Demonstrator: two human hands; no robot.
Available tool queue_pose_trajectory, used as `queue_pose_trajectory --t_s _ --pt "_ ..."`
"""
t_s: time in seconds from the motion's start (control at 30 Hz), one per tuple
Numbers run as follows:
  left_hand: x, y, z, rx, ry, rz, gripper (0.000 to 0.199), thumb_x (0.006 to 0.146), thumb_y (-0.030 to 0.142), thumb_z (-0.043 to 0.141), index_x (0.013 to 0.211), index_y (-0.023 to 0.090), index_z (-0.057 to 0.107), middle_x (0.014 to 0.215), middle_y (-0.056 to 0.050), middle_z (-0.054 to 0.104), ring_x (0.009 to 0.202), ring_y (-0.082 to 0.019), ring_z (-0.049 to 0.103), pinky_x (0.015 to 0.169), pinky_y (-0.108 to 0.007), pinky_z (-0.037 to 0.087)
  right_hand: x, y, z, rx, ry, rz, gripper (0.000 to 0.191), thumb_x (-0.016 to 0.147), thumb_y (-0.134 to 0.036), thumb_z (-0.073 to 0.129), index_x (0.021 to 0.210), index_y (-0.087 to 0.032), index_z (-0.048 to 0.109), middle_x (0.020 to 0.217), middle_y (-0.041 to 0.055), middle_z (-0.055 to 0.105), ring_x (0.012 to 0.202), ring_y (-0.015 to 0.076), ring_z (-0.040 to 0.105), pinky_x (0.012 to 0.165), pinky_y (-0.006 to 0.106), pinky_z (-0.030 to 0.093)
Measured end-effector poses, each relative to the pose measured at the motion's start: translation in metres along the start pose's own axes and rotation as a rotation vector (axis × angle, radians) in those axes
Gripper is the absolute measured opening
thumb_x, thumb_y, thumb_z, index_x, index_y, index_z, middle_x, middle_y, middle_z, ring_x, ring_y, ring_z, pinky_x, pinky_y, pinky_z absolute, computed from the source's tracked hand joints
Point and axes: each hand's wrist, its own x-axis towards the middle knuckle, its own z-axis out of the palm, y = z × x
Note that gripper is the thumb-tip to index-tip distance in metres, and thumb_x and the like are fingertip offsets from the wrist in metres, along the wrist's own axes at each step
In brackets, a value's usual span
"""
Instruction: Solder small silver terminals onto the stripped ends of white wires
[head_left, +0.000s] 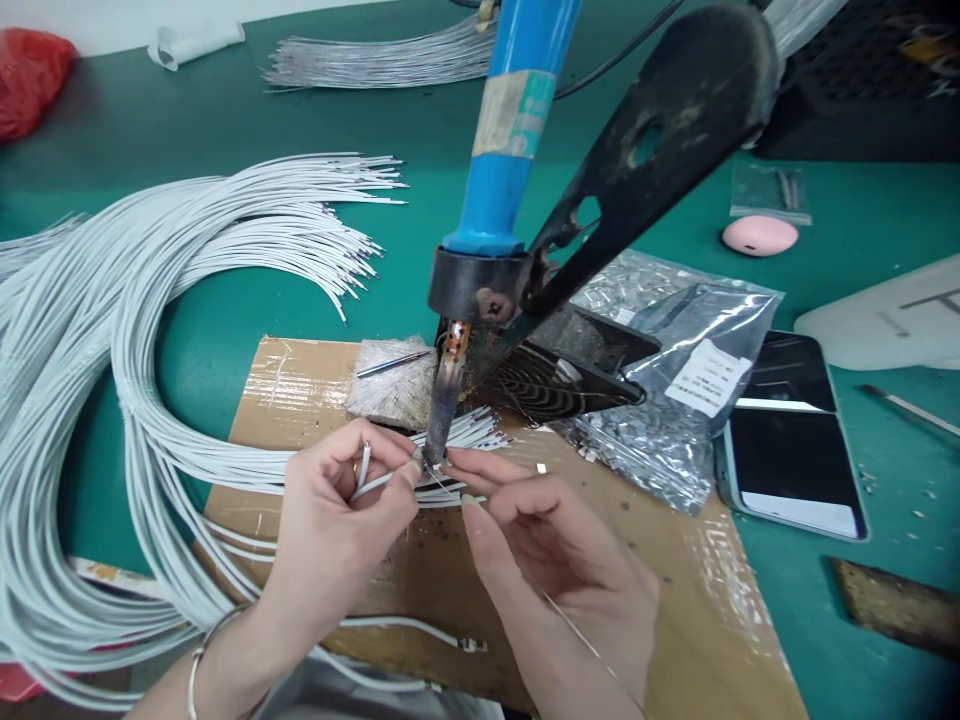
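Note:
A blue-handled soldering iron (491,190) hangs tip down in a black metal stand (645,130). Just left of its tip, my left hand (349,520) pinches a white cable (373,486) between thumb and forefinger, with a short cable end sticking up among the fingers. My right hand (562,560) is right of the tip, its fingers closed on a thin solder wire (581,637) that runs down across the palm. Small parts at the tip are too tiny to make out. Behind the fingers lie more white cable ends (476,428).
Cardboard (697,620) covers the green table (442,120) under my hands. Large white cable bundles (142,300) curve along the left. To the right are a plastic bag of metal parts (675,400), a phone (795,440), a pink case (760,236) and a dark bar (896,605).

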Motion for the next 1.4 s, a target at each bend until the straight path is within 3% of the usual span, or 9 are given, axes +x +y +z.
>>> queue_pose_trajectory --t_s 0.6,0.77,1.13,1.4 --pt "-0.001 0.003 0.004 -0.049 0.041 -0.015 0.015 0.074 0.007 0.076 0.065 0.017 0.070 0.078 -0.001 0.075 0.068 -0.013 0.066 0.058 -0.016 0.049 0.000 -0.001 0.002 0.025 0.012 0.027 0.019 0.090 -0.021 0.076 0.075 -0.023 0.066 0.111 0.0061 0.082 0.105 0.0197 0.078 0.094 0.027 0.063" --pt "-0.004 0.005 0.009 -0.119 0.121 -0.042 0.015 0.072 0.008 0.077 0.063 0.017 0.069 0.076 -0.001 0.073 0.067 -0.012 0.063 0.058 -0.017 0.047 -0.001 -0.002 0.002 0.029 0.006 0.055 0.020 0.091 -0.022 0.076 0.075 -0.023 0.065 0.113 0.0042 0.081 0.108 0.0169 0.077 0.094 0.022 0.060" --pt "-0.004 0.003 0.009 -0.122 0.112 -0.053 0.014 0.071 0.009 0.078 0.063 0.016 0.070 0.075 0.001 0.073 0.061 -0.008 0.058 0.057 -0.014 0.045 -0.001 0.001 0.003 0.008 0.006 0.028 0.020 0.092 -0.021 0.074 0.075 -0.025 0.064 0.110 -0.0007 0.081 0.106 0.0131 0.076 0.094 0.019 0.058" --pt "-0.003 0.001 0.009 -0.132 0.105 -0.055 0.014 0.071 0.008 0.078 0.064 0.017 0.070 0.076 0.001 0.073 0.061 -0.008 0.058 0.057 -0.013 0.045 -0.001 0.001 0.003 0.005 0.010 0.022 0.019 0.091 -0.021 0.075 0.076 -0.025 0.065 0.111 0.0007 0.081 0.107 0.0152 0.077 0.093 0.021 0.060"
